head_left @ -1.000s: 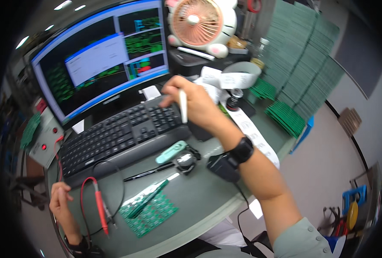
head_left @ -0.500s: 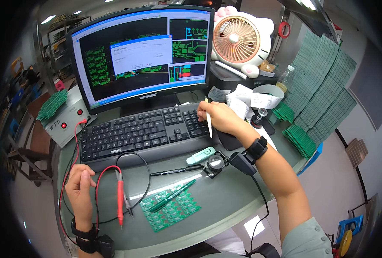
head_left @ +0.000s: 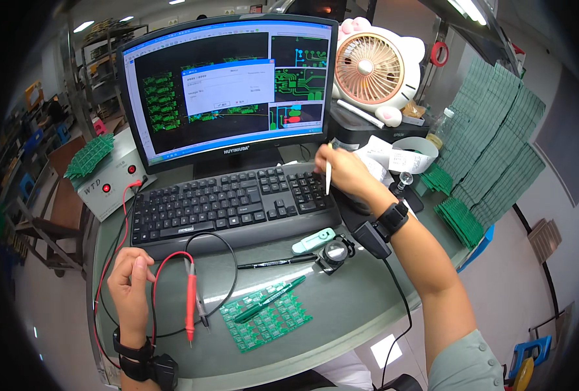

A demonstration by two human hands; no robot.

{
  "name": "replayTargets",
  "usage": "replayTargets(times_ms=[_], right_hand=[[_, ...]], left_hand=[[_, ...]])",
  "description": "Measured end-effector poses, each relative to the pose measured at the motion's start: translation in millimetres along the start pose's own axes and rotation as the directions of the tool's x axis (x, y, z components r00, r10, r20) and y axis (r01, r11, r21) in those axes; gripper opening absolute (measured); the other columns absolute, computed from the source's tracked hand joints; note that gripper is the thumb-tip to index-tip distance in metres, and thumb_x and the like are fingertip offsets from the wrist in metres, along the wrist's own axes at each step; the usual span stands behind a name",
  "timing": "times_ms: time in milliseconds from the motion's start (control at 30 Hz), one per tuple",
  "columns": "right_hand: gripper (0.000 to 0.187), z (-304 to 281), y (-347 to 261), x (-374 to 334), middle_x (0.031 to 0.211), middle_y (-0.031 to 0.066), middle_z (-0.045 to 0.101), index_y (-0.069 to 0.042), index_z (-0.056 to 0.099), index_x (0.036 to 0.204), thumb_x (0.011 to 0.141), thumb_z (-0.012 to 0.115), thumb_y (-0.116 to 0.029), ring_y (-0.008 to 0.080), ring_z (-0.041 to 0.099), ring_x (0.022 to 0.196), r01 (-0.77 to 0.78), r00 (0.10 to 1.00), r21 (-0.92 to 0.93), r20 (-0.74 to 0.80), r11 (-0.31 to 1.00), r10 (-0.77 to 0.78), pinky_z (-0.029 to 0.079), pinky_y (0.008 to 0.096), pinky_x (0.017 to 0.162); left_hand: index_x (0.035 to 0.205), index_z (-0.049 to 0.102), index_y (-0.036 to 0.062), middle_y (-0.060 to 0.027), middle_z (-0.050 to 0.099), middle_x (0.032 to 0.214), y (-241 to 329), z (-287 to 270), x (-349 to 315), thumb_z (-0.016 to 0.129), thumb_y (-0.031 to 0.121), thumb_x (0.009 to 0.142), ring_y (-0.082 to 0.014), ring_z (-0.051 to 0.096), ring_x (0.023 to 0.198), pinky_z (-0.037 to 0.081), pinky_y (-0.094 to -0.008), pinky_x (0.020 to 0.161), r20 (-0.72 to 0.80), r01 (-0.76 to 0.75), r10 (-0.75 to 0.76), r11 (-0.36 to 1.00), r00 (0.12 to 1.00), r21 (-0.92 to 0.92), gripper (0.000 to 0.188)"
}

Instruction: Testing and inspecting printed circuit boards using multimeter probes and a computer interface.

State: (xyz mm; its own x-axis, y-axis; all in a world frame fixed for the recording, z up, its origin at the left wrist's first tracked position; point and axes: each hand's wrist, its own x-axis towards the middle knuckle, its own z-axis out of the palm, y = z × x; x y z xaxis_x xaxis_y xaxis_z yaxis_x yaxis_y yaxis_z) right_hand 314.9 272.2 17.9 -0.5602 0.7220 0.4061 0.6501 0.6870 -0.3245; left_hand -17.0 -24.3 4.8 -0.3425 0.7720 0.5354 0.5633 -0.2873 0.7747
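Observation:
My right hand (head_left: pixel 345 171) hovers at the right end of a black keyboard (head_left: pixel 237 229), by the number keys. Its fingers hold a slim white pen-like stick (head_left: pixel 328 177), which points down. My left hand (head_left: pixel 130 279) is loosely curled above the desk's left side, with nothing visible in it. Beside that hand lie a red test probe (head_left: pixel 190 305) and a dark-tipped probe (head_left: pixel 202 307) on their leads. A green circuit board panel (head_left: pixel 254 337) lies in front, with a green marker (head_left: pixel 270 300) across it. The monitor (head_left: pixel 227 151) shows a dialog window over green circuit drawings.
A black marker (head_left: pixel 273 262), a mint-green handheld tool (head_left: pixel 313 241) and a small magnifier (head_left: pixel 334 255) lie below the keyboard. At the left stands a white tester box (head_left: pixel 117 181). A cat-shaped fan (head_left: pixel 409 68), paper strips and stacked green boards (head_left: pixel 460 220) occupy the right.
The view has shifted slightly, so the desk appears further right. My right hand has risen a little from the number keys, still with the white stick. My left hand stays curled.

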Motion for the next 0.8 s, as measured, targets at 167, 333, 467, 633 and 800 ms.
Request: replayTargets(times_ms=[167, 333, 467, 633, 800], right_hand=[[0.018, -4.7, 0.5, -7.6, 0.077, 0.0102, 0.069, -0.007, 0.057, 0.091, 0.094, 0.051, -0.024, 0.0353, 0.066, 0.080, 0.050, 0.999, -0.020, 0.023, 0.999, -0.049, 0.049, 0.0467, 0.070], [0.019, -0.7, -14.0, -11.7, 0.079, 0.0116, 0.070, -0.006, 0.057, 0.091, 0.095, 0.051, -0.023, 0.0350, 0.066, 0.080, 0.041, 0.995, 0.101, 0.090, 0.994, -0.050, 0.050, 0.0452, 0.070], [0.019, -0.5, -12.1, -14.2, 0.078, 0.0115, 0.069, -0.006, 0.057, 0.090, 0.095, 0.051, -0.023, 0.0338, 0.067, 0.075, 0.095, 0.995, 0.118, 0.019, 0.988, -0.098, 0.050, 0.0438, 0.065], [0.016, 3.8, -35.1, -31.1, 0.075, 0.0096, 0.068, -0.006, 0.057, 0.088, 0.093, 0.055, -0.022, 0.0323, 0.064, 0.077, 0.274, 0.947, 0.138, 0.133, 0.952, -0.292, 0.049, 0.0433, 0.068], [0.019, -7.1, -34.4, -44.0, 0.072, 0.0135, 0.066, -0.007, 0.058, 0.088, 0.093, 0.056, -0.026, 0.0370, 0.064, 0.070, 0.028, 0.999, 0.116, -0.045, 0.993, -0.023, 0.047, 0.0494, 0.062]], left_hand=[[0.063, 0.046, 0.0006, -0.0067, 0.055, 0.086, 0.5, 0.7, 0.6, 0.049, 0.012, 0.095, -0.0105, 0.045, 0.078, 0.034, -0.0248, 0.069, 0.000, -0.004, 0.004, 1.000, 1.000, 0.004, 0.035], [0.063, 0.047, 0.0005, -0.0069, 0.055, 0.086, -1.1, 0.8, 1.8, 0.049, 0.013, 0.096, -0.0106, 0.045, 0.077, 0.035, -0.0251, 0.069, 0.010, 0.004, -0.004, 1.000, 1.000, 0.006, 0.035], [0.065, 0.051, -0.0001, -0.0020, 0.052, 0.071, -14.0, -1.2, 2.5, 0.053, 0.015, 0.095, -0.0075, 0.046, 0.066, 0.036, -0.0243, 0.060, 0.057, 0.108, -0.107, 0.994, 0.993, -0.003, 0.033], [0.075, 0.060, 0.0012, -0.0031, 0.058, 0.064, 0.1, -4.4, -5.3, 0.059, 0.033, 0.091, -0.0125, 0.056, 0.060, 0.044, -0.0295, 0.057, 0.366, 0.272, -0.447, 0.856, 0.816, 0.439, 0.035], [0.071, 0.064, 0.0075, -0.0104, 0.063, 0.063, 28.8, 9.5, -10.2, 0.057, 0.060, 0.082, -0.0316, 0.064, 0.065, 0.048, -0.0410, 0.061, 0.417, -0.020, -0.500, 0.621, 0.759, 0.783, 0.054]])
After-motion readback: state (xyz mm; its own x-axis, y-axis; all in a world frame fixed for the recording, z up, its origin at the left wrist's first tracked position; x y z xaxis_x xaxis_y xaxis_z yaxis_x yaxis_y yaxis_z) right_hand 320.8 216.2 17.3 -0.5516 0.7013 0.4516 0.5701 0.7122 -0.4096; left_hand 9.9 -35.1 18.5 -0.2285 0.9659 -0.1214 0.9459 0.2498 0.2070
